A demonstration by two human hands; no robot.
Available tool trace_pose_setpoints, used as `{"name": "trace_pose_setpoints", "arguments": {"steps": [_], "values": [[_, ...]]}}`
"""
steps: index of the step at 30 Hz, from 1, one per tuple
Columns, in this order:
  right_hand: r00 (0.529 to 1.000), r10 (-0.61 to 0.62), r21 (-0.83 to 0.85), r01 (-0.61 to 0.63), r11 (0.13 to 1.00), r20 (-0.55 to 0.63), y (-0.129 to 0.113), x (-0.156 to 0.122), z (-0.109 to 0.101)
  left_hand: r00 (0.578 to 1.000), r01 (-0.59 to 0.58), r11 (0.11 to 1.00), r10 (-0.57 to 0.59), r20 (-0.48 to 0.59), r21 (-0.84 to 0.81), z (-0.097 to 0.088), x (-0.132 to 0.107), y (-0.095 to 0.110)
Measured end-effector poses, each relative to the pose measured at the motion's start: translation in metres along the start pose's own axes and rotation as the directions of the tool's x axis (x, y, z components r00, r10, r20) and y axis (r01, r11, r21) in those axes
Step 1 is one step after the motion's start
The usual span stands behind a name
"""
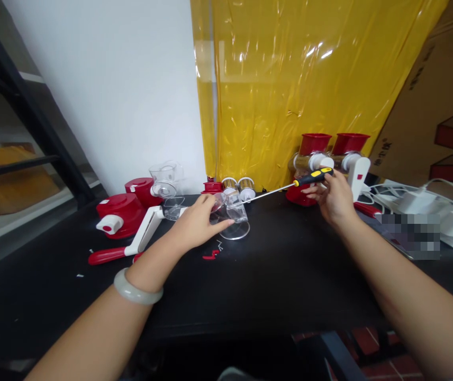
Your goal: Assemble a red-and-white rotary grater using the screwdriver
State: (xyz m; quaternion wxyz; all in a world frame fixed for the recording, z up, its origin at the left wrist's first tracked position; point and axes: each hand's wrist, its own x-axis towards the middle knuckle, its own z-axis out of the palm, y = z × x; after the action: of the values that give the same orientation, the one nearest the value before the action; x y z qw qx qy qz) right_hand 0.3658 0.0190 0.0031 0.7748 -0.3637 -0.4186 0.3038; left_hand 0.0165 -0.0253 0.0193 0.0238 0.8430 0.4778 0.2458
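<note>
My left hand (198,222) lies over a clear plastic housing (235,214) on the black table (274,280), fingers curled round its left side. My right hand (332,197) grips a screwdriver (290,186) by its black and yellow handle. The metal shaft runs left, and its tip reaches the top of the clear housing. A small red clip (211,255) and tiny screws lie just in front of the housing. A pale bangle (137,290) sits on my left wrist.
Red and white hand-crank grater parts (121,219) lie at the left, two assembled red-topped graters (332,153) at the back right, two metal drums (238,186) behind the housing. White chargers and cables (420,203) fill the right. Yellow film (290,79) hangs behind.
</note>
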Motion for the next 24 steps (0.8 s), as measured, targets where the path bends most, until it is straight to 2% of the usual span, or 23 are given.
{"name": "trace_pose_setpoints", "arguments": {"steps": [7, 18, 24], "values": [[1.000, 0.031, 0.006, -0.031, 1.000, -0.004, 0.0028, 0.0018, -0.0012, 1.000, -0.006, 1.000, 0.006, -0.007, -0.007, -0.0002, 0.0001, 0.0005], [0.999, 0.005, 0.020, -0.004, 1.000, -0.049, -0.0012, -0.0010, 0.0014, 1.000, -0.009, 1.000, 0.009, 0.005, -0.001, -0.0005, 0.0002, 0.0005], [0.996, -0.077, -0.111, 0.071, 0.991, -0.048, 0.0033, -0.0017, 0.0004, 1.000, -0.014, 1.000, 0.014, -0.003, -0.001, -0.0007, 0.0000, 0.0011]]}}
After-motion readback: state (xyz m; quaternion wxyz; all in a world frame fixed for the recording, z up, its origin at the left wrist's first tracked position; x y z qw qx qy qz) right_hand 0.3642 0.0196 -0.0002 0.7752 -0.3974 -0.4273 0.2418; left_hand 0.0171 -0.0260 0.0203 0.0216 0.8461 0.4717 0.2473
